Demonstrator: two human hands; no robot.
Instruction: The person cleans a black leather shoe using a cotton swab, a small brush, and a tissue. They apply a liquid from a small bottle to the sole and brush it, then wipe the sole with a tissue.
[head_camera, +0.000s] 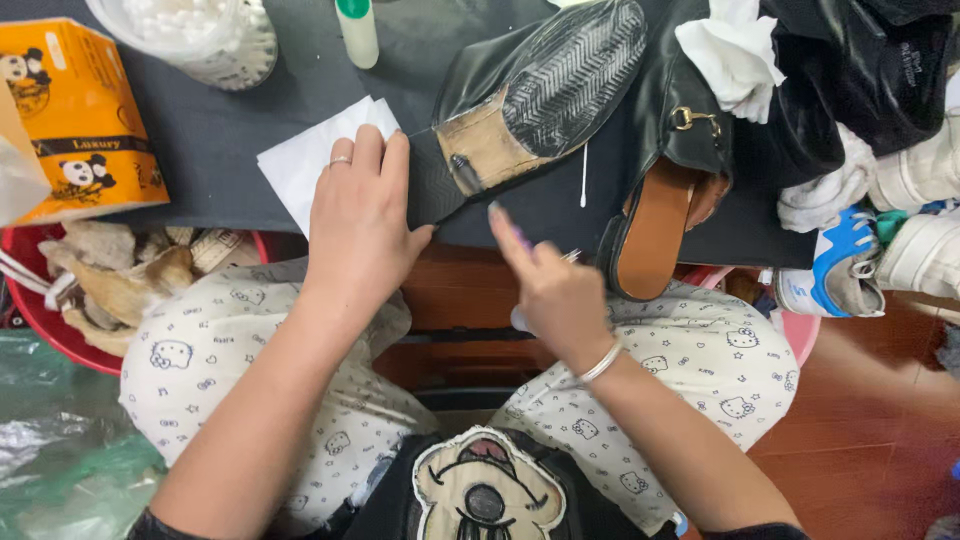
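Closest to you is your lap, in cartoon-print trousers (215, 350), knees spread below the edge of the dark-covered counter (240, 110). Your left hand (358, 225) lies flat, fingers together and extended, pressing the heel end of a black shoe (530, 100) that lies sole-up on the counter; it grips nothing, it only pins. Your right hand (550, 285) has its fingers pinched narrow around a thin tool with a purple tip (520, 237), aimed at the worn tan patch of the sole near the heel. What else that hand may carry is blurred.

The hold looks like the weak point: a flat palm on a smooth heel could let the shoe twist or slide if you push hard with the tool, and the tip could then skid toward your left fingers just beside it. The white paper sheet (305, 160) under your left hand may slip on the cloth too. A cotton swab (584, 176) lies loose near the sole, and a second black shoe (665, 200) overhangs the counter edge by your right wrist; a nudge could tip it into your lap.
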